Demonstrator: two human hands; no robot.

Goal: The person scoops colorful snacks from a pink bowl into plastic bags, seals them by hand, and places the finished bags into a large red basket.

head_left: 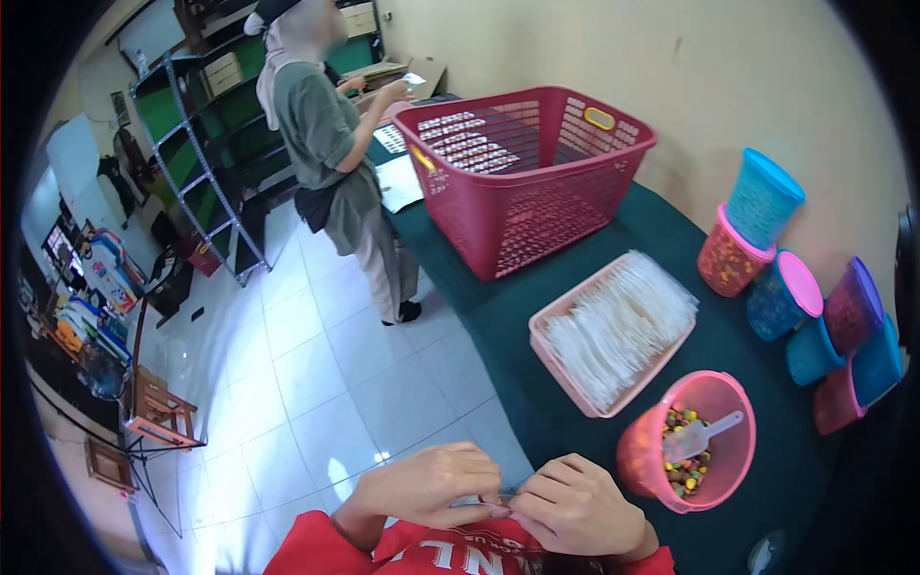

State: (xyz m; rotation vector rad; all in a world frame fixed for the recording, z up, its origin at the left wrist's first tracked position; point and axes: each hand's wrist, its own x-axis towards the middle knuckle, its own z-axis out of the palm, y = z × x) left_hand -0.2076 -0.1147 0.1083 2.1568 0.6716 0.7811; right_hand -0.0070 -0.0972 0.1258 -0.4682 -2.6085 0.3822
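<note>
My left hand (431, 487) and my right hand (578, 505) meet low in front of the red shirt, fingers closed and fingertips together. Between them is something thin and clear, too small to make out. Right of my right hand stands a pink tub (632, 450) of colourful small pieces, with a clear scoop (702, 436) lying in it. Behind the tub, a pink tray (554, 372) holds a stack of clear plastic packets (623, 326).
A large maroon basket (537, 206) stands on the dark green tablecloth (479, 311). Lidded tubs (764, 201) line the wall side at right. Another person (331, 144) stands at the table's far left, holding a small packet. Metal shelves (196, 163) stand behind.
</note>
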